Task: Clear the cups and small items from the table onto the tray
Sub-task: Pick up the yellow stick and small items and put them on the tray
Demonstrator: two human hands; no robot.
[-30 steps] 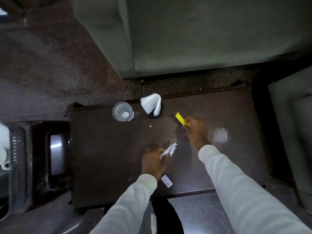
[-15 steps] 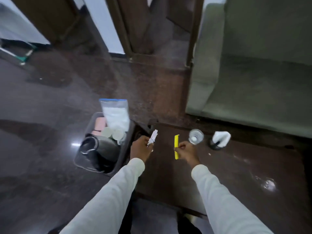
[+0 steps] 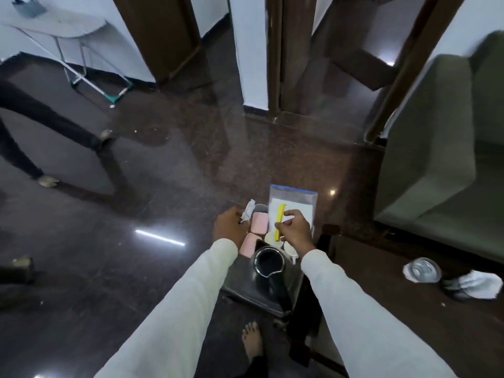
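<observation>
My right hand (image 3: pixel 297 230) grips a thin yellow stick (image 3: pixel 278 221) upright over the grey tray (image 3: pixel 245 291). My left hand (image 3: pixel 229 225) pinches a crumpled white paper scrap (image 3: pixel 248 211) at the tray's far left edge. The tray stands to the left of the dark table (image 3: pixel 395 304) and holds a steel jug with a black handle (image 3: pixel 268 264), two pink boxes (image 3: pixel 259 223), white cups (image 3: pixel 272 238) and a clear zip bag (image 3: pixel 296 204). On the table remain a clear glass (image 3: pixel 424 270) and a white napkin in a dark holder (image 3: pixel 474 285).
A green sofa (image 3: pixel 441 154) stands behind the table at right. Dark polished floor (image 3: pixel 136 268) spreads to the left, where another person's legs (image 3: pixel 41 126) cross. My bare foot (image 3: pixel 252 341) is below the tray. Wooden door frames (image 3: pixel 275 50) rise at the back.
I turned left from the table to the tray. Both hands carried the paper scrap and yellow stick from the tabletop to above the tray.
</observation>
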